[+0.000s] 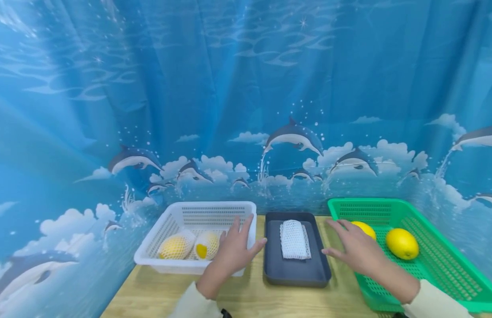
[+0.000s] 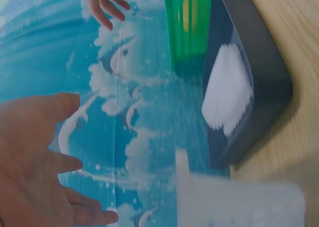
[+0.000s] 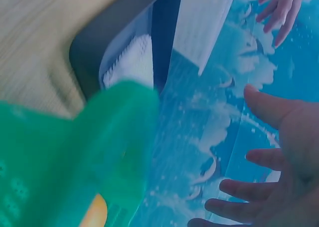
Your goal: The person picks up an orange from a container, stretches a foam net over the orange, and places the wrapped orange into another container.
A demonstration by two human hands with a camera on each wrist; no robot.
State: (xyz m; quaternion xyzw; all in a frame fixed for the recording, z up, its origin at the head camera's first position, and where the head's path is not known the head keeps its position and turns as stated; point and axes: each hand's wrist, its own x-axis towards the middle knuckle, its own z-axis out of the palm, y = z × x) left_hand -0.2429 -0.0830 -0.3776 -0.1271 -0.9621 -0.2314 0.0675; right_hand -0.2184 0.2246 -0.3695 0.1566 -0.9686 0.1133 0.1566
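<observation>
Netting [image 1: 293, 238] lies in grey tray [image 1: 295, 274] between left hand [image 1: 233, 245] and right hand [image 1: 358, 247], both spread and empty, in head view; left wrist view: white basket [image 2: 244, 199] near left fingers; right wrist view: green basket [image 3: 89, 152] near right fingers.

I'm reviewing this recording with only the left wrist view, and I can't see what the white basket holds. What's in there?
Observer: The head view shows two yellow fruits in the white basket, each in a net sleeve.
Operator: I can see yellow through the green basket. Is that fruit wrapped too?
Observer: No, the head view shows two bare fruits in it, one partly hidden behind the right hand.
Operator: Is that hand holding anything?
Observer: No, the right wrist view shows its fingers spread, with nothing in its palm.
</observation>
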